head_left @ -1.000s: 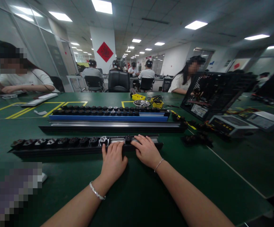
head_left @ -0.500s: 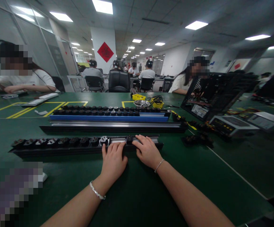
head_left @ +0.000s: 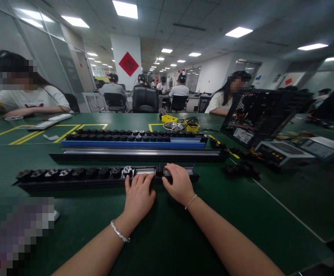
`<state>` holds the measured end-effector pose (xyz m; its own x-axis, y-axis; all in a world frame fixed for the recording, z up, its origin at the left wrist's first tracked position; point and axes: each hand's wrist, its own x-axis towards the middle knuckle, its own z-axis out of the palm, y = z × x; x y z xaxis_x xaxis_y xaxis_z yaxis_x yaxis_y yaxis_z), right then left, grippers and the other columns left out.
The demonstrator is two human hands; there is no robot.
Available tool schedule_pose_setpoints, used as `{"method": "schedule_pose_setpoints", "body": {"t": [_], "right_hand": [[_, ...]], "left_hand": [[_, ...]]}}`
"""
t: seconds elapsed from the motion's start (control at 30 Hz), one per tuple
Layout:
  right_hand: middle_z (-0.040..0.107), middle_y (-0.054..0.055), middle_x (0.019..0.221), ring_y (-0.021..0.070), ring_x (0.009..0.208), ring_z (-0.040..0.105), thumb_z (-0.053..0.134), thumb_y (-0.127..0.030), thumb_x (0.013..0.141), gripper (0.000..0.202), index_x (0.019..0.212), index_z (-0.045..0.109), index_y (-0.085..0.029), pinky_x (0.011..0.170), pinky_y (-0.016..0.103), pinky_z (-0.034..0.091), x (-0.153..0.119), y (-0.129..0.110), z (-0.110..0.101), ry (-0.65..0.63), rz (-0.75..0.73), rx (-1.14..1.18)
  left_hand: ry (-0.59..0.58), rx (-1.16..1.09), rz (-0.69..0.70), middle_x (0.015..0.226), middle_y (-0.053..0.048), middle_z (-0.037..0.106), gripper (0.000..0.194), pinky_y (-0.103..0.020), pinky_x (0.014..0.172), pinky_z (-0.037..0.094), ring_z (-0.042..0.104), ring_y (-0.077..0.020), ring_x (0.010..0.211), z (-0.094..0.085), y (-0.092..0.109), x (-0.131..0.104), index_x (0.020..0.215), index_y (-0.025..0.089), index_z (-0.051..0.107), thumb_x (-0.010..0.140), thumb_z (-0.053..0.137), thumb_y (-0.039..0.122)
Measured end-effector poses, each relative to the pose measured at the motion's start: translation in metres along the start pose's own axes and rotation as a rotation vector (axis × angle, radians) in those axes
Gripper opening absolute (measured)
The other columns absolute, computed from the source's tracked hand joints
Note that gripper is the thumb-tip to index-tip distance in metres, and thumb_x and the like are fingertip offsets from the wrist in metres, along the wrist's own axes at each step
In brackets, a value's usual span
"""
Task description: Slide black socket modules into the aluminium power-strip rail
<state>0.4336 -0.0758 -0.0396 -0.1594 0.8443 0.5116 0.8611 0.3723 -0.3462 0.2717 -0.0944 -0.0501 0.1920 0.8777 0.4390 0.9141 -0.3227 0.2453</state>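
A long black rail [head_left: 103,186] with a silvery inner channel lies on the table in front of me. Along its left part sits a row of black socket-like modules [head_left: 91,172], several with pale metal faces. One single black module [head_left: 159,169] stands farther right in the channel, between my hands. My left hand [head_left: 138,197] rests its outstretched fingers on the rail's near edge, beside the last pale-faced module [head_left: 127,171]. Just right of the single module, my right hand [head_left: 181,184] lies over the rail, thumb apart from the fingers; its fingertips are partly hidden.
Behind lie another black rail [head_left: 144,156] and a blue rail [head_left: 132,144] with rows of modules. Loose black parts [head_left: 242,170], a power supply [head_left: 285,154] and an open computer case [head_left: 259,119] are on the right. A co-worker [head_left: 37,96] sits at left, another behind the case.
My right hand has shifted slightly, its index finger drawing back from the single module. That module sits marginally farther right in the view; the left hand stays almost still.
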Motion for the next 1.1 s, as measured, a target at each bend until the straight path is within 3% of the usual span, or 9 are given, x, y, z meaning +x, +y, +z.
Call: {"method": "schedule_pose_setpoints", "body": {"t": [0.33, 1.1], "right_hand": [[0.064, 0.005, 0.11, 0.0213, 0.111, 0.05, 0.051, -0.043, 0.08, 0.033, 0.105, 0.06, -0.023, 0.101, 0.043, 0.02, 0.017, -0.029, 0.02, 0.069, 0.278, 0.007], [0.064, 0.008, 0.109, 0.0219, 0.112, 0.05, 0.048, -0.034, 0.082, 0.027, 0.102, 0.061, -0.02, 0.096, 0.037, 0.03, 0.017, -0.024, 0.018, 0.06, 0.239, -0.055]], "left_hand": [[-0.012, 0.012, -0.001, 0.11, -0.005, 0.06, 0.047, -0.055, 0.107, 0.012, 0.046, -0.0248, 0.112, -0.001, 0.0, 0.0, 0.12, 0.025, 0.053, 0.073, 0.05, 0.02], [-0.024, 0.021, -0.001, 0.112, -0.006, 0.059, 0.05, -0.055, 0.108, 0.01, 0.045, -0.0249, 0.112, -0.003, 0.002, 0.0, 0.123, 0.027, 0.051, 0.073, 0.05, 0.019]]}}
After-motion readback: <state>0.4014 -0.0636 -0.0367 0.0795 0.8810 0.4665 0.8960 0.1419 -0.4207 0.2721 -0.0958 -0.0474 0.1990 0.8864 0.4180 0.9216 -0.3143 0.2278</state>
